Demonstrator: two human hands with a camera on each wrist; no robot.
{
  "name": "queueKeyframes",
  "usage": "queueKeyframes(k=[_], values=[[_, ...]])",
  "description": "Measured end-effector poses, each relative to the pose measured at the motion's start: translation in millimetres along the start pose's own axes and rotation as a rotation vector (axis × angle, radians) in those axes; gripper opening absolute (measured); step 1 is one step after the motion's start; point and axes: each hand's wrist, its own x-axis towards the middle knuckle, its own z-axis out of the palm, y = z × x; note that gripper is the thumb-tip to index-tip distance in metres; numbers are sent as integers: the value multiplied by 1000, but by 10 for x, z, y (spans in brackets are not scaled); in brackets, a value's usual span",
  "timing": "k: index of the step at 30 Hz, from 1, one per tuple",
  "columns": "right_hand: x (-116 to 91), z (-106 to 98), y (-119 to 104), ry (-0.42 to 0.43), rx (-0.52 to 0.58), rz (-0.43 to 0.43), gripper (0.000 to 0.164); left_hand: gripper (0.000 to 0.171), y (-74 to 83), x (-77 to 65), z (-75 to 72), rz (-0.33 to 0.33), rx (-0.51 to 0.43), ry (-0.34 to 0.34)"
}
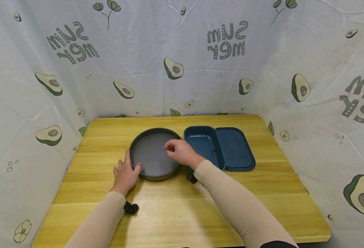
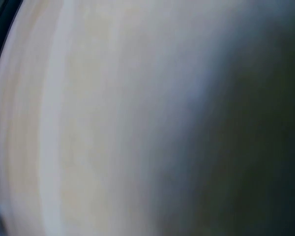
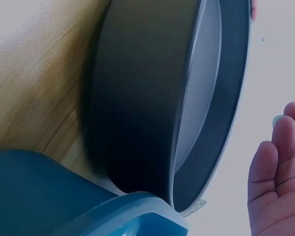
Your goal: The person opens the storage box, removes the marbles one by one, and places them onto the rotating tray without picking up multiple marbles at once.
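A round dark grey baking pan [image 1: 155,155] sits on the table, its inner floor bare. My left hand [image 1: 127,175] rests against the pan's left rim, fingers spread and thumb at the front edge. Over the pan's right side, my right hand [image 1: 182,151] pinches a small greenish, roundish thing [image 3: 277,120] at its fingertips; the fingers mostly hide it, so its kind is unclear. Right of the pan stands a blue rectangular container [image 1: 200,139], uncovered, with a small shiny thing [image 1: 213,152] inside. The right forearm covers its near corner. The left wrist view is too blurred to read.
A flat blue lid [image 1: 236,148] lies against the container's right side. The wooden table [image 1: 169,213] carries all of these. A white curtain [image 1: 151,44] printed with avocados surrounds its back and sides. Black wrist devices [image 1: 130,208] sit under both wrists.
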Motion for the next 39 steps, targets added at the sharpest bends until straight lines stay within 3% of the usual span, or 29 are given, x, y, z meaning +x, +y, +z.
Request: queueKeyframes(k=[9, 21, 31, 39], values=[[-29, 14, -5, -13, -4, 5, 20, 85, -6, 10, 14, 0, -1, 9], [-87, -5, 1, 25, -20, 31, 44, 84, -1, 3, 19, 16, -1, 20], [-138, -59, 15, 62, -169, -53, 52, 85, 12, -5, -2, 10, 0, 12], [-191, -144, 98, 66, -183, -19, 54, 85, 4, -15, -12, 7, -2, 1]])
